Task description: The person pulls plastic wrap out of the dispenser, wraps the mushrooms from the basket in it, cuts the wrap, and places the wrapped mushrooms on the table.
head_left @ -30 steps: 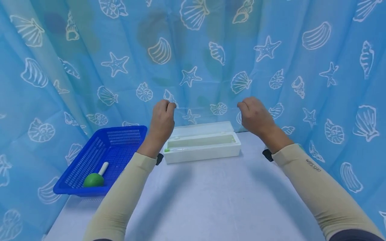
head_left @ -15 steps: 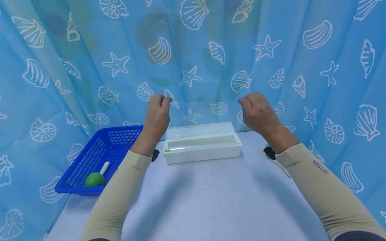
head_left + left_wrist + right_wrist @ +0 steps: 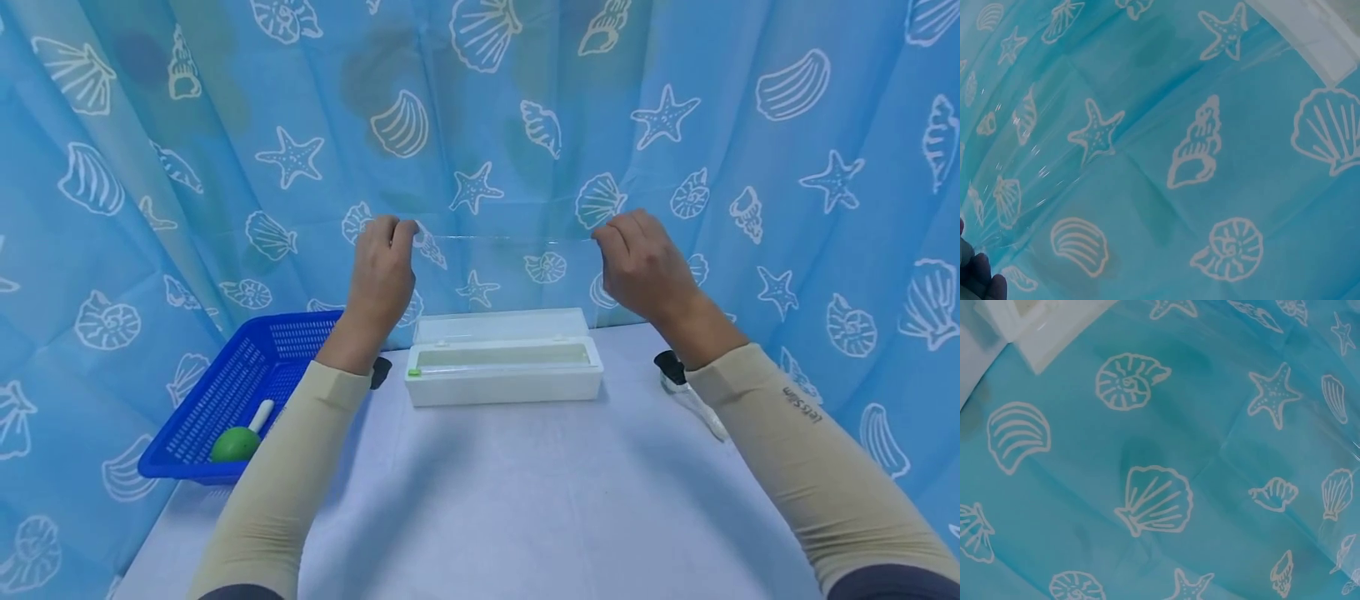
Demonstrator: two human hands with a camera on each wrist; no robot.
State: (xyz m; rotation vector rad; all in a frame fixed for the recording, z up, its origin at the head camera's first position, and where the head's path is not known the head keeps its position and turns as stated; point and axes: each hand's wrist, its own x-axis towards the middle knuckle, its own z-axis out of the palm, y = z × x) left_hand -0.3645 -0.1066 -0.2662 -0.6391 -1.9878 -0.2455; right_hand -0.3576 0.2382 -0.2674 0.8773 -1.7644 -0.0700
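Observation:
In the head view my left hand (image 3: 382,271) and right hand (image 3: 641,262) are raised at about the same height, well apart. Between them runs the top edge of a sheet of clear cling film (image 3: 502,239), a corner pinched in each hand. The film hangs toward a white cling film dispenser (image 3: 504,388) on the table, its clear lid (image 3: 501,326) tilted up at the back. A small green piece (image 3: 415,373) sits at the left of its front edge. Creases in the cling film (image 3: 1038,162) fan out from my left fingertips (image 3: 980,269) in the left wrist view.
A blue plastic basket (image 3: 202,469) stands at the left, holding a rounded green thing (image 3: 235,445) with a white handle (image 3: 260,416). Beside my right forearm lies a slim white object (image 3: 703,410), partly hidden. A blue shell-print curtain (image 3: 480,108) hangs behind the white-covered table (image 3: 525,500).
Both hands have risen, drawing the cling film's edge higher above the dispenser. My left hand has also shifted left, widening the space between the hands.

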